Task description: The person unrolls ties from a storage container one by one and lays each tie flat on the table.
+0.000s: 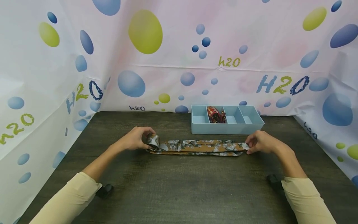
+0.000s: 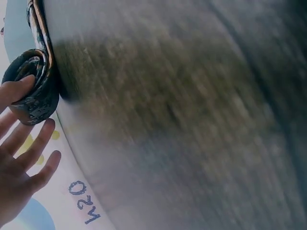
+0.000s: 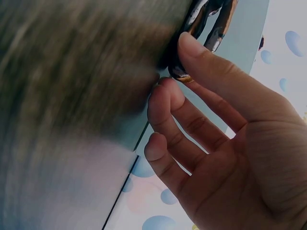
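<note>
A mustard-brown necktie (image 1: 201, 147) with a white and dark floral print lies folded in a long strip across the table. Its left end is wound into a roll (image 1: 153, 141), which my left hand (image 1: 136, 138) pinches between thumb and fingers. In the left wrist view the spiral layers of that roll (image 2: 36, 91) show, with the thumb pressed at its side. At the strip's other end, my right hand (image 1: 261, 142) pinches the tie's tip between thumb and forefinger. The right wrist view shows the thumb on the folded end (image 3: 184, 67), the other fingers loosely bent below.
Behind the tie stands a light blue divided box (image 1: 226, 128). One compartment holds a rolled red patterned tie (image 1: 213, 115). The dark wooden table (image 1: 179, 186) meets a white printed sheet (image 1: 173, 62) at the back and sides.
</note>
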